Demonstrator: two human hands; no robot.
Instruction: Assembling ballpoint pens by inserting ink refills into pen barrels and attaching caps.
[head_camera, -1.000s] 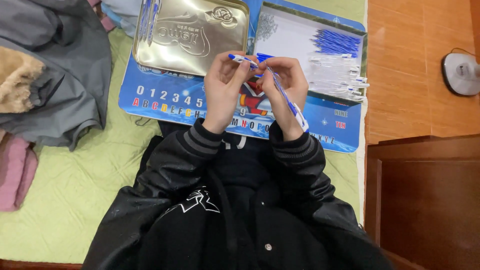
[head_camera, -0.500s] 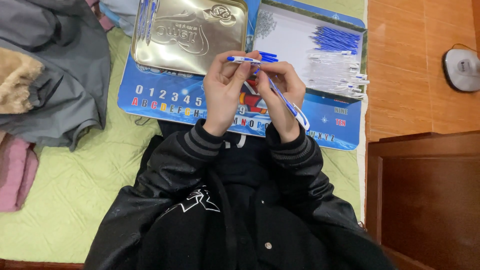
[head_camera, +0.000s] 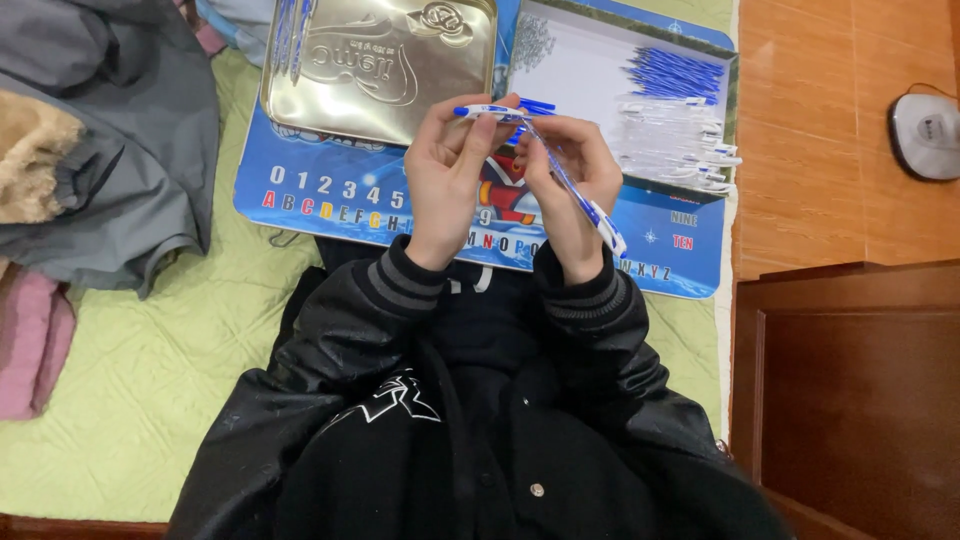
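Holding pens: left hand (head_camera: 450, 170), right hand (head_camera: 570, 185) gripped shut | box (head_camera: 560, 60): pen parts (head_camera: 675, 120)

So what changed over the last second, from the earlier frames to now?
Little. The left hand keeps its grip on the short pen piece; a second ago that piece sloped, now it lies level across the fingertips. The right hand still holds the long pen, slanting down toward the right sleeve. The metal tin, the tray of pen parts and the blue board stayed put.
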